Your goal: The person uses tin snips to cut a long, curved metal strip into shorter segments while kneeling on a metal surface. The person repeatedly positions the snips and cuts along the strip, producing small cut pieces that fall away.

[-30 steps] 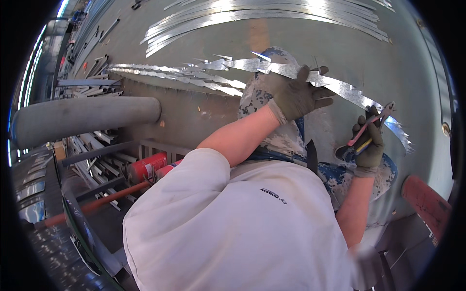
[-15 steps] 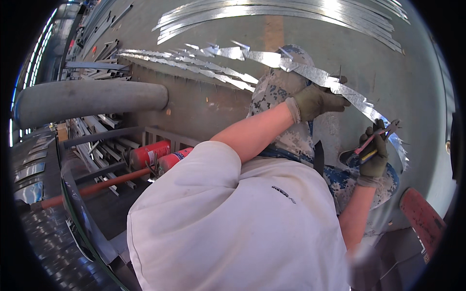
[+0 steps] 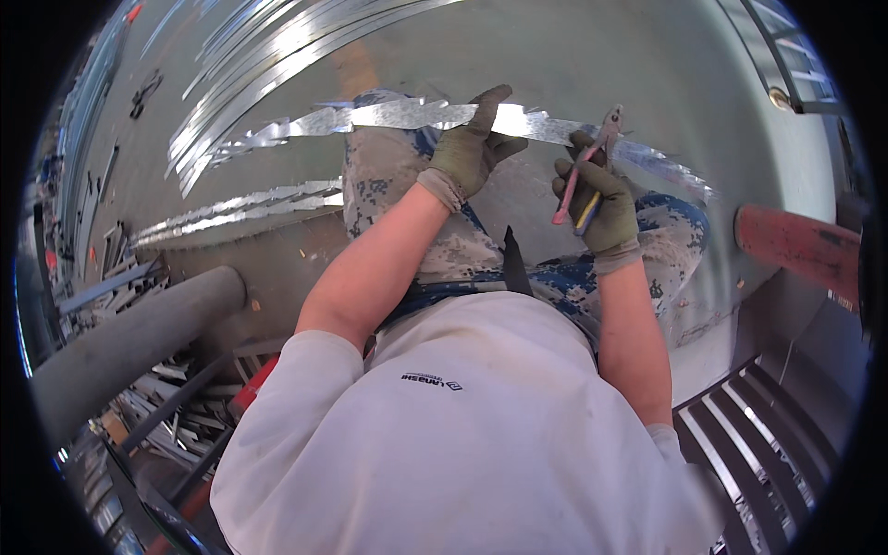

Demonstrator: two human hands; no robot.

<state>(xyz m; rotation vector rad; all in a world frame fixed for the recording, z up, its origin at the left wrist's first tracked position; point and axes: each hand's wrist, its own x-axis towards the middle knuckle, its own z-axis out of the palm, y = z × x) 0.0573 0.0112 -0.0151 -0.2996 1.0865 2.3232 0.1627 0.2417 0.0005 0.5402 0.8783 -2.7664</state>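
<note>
The left hand [image 3: 465, 157], in an olive fabric glove, lays its thumb across a shiny, jagged-edged silver metal strip [image 3: 398, 115] passing over a camouflage-clad left knee [image 3: 375, 166]; whether its fingers close beneath cannot be told. The right hand [image 3: 601, 208], gloved alike, grips metal pliers [image 3: 608, 137] with pink and blue-yellow handles, their head overlapping the strip; steady support, fingertips clear of the teeth, would likely serve best.
</note>
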